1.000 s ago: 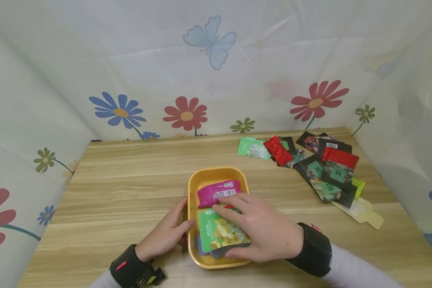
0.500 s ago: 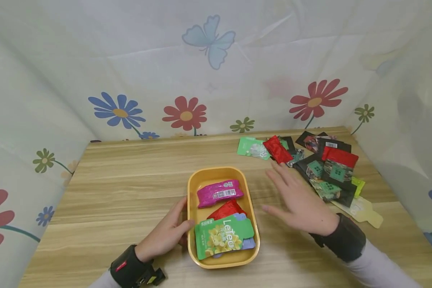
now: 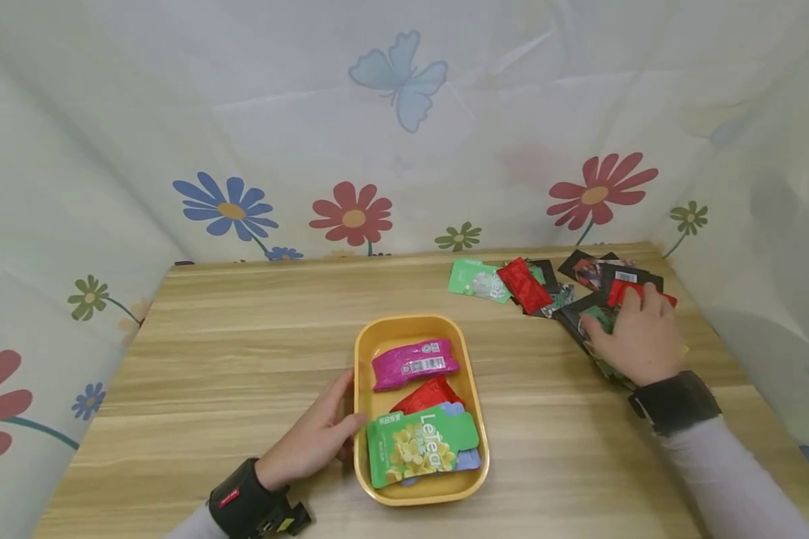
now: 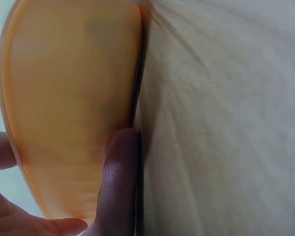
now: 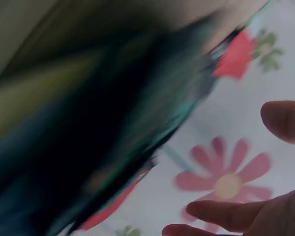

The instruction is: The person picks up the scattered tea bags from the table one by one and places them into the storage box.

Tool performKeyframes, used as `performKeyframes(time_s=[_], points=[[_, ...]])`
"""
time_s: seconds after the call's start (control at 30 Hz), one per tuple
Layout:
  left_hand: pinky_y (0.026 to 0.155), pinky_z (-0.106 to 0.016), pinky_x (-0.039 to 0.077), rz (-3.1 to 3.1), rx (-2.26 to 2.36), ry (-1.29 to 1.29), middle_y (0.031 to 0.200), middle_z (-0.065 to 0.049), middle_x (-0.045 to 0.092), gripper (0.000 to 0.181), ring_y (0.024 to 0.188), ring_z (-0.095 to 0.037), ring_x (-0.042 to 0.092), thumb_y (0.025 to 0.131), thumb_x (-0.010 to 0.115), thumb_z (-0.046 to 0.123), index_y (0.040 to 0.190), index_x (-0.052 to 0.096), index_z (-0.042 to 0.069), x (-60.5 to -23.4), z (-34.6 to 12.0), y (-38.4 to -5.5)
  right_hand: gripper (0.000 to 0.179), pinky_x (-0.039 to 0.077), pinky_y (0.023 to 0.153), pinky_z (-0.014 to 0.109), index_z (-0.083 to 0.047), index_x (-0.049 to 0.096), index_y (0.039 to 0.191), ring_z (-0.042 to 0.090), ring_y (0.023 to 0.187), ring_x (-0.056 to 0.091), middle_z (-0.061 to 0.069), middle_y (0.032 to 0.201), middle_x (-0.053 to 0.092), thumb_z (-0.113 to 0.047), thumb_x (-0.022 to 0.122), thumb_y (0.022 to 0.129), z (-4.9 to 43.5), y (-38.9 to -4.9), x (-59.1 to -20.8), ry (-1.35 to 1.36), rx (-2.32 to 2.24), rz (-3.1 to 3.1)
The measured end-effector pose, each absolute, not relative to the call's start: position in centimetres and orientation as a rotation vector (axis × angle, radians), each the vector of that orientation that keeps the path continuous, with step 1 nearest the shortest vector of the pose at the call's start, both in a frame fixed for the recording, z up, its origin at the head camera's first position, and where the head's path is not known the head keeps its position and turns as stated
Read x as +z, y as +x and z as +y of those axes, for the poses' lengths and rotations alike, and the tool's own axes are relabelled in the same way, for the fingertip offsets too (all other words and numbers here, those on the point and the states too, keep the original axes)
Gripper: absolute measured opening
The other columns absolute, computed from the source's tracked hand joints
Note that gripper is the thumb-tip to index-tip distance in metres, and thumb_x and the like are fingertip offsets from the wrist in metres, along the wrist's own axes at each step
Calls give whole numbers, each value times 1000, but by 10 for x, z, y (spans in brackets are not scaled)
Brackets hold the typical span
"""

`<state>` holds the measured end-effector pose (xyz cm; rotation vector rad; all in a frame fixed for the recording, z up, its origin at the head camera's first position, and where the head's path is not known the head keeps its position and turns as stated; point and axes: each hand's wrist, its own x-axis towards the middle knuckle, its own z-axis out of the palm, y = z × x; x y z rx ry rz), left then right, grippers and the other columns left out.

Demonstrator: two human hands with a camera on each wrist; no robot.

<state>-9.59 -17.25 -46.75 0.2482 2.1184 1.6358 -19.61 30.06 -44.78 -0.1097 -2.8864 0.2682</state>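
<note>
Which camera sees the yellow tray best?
The head view. It looks down into the yellow tray and shows nearly its whole rim. The left wrist view shows part of its outside, close up; the right wrist view doesn't show it.

We've got a smooth plastic tray w/ a soft sheen, a crinkly glossy plastic-type pink pkt, shiny wrinkled red pkts, a flat, mostly matt yellow-flowered green pkt, satiny wood-grain tbl, creased cloth-like backdrop & matt fabric-look blk wristbands.
</note>
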Motion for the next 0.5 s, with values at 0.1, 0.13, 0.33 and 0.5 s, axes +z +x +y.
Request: performKeyframes(time_s=[0.1, 0.13, 0.33, 0.5], points=[[55, -45, 58, 2122, 1640, 243, 154, -16, 26, 72, 77, -27, 69, 100, 53, 22, 161, 14, 18, -468, -172, -95, 96, 40, 85, 73, 24, 37, 131, 64, 113, 37, 47, 134, 31, -61, 53, 88, 317, -201, -456, -257, 253, -2908], [56, -45, 58, 2123, 1637, 243, 154, -16, 25, 72, 78, -27, 69, 100, 53, 22, 161, 14, 18, -468, -172, -95, 100, 42, 79, 72, 23, 36, 130, 63, 109, 39, 46, 131, 32, -66, 50, 87, 322, -203, -458, -302, 237, -2927], [57, -45, 58, 2122, 1631, 245, 153, -15, 27, 72, 81, -26, 70, 100, 52, 23, 161, 15, 19, -471, -173, -97, 118, 46, 61, 66, 25, 34, 128, 61, 96, 48, 45, 121, 35, -84, 37, 81, 332, -206, -458, -442, 176, -3058], [59, -46, 58, 2113, 1629, 226, 154, -15, 25, 73, 82, -27, 70, 100, 52, 24, 161, 13, 18, -471, -174, -97, 118, 48, 63, 65, 25, 33, 130, 60, 95, 50, 45, 116, 39, -82, 41, 81, 331, -208, -454, -478, 134, -3118]])
